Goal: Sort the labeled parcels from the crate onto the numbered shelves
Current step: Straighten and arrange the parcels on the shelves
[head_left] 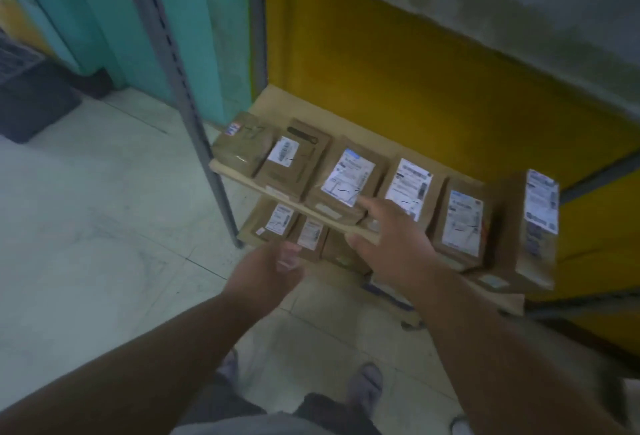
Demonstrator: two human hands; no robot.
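Several brown parcels with white labels lie in a row on a low wooden shelf [349,126]. My right hand [388,247] reaches over the shelf's front edge, its index finger touching the label of the third parcel [348,176]; the thumb sits under the shelf edge. The fourth parcel [408,188] is partly hidden behind that hand. My left hand [266,271] hovers in front of the shelf with loosely curled fingers and holds nothing. More labeled parcels [277,223] lie on the shelf below. No crate is in view.
A grey slotted metal upright [194,112] stands at the shelf's left front corner. Behind are a yellow wall [415,63] and a teal panel [194,18]. A dark mat [31,98] lies at the far left on the pale tiled floor. My feet show at the bottom.
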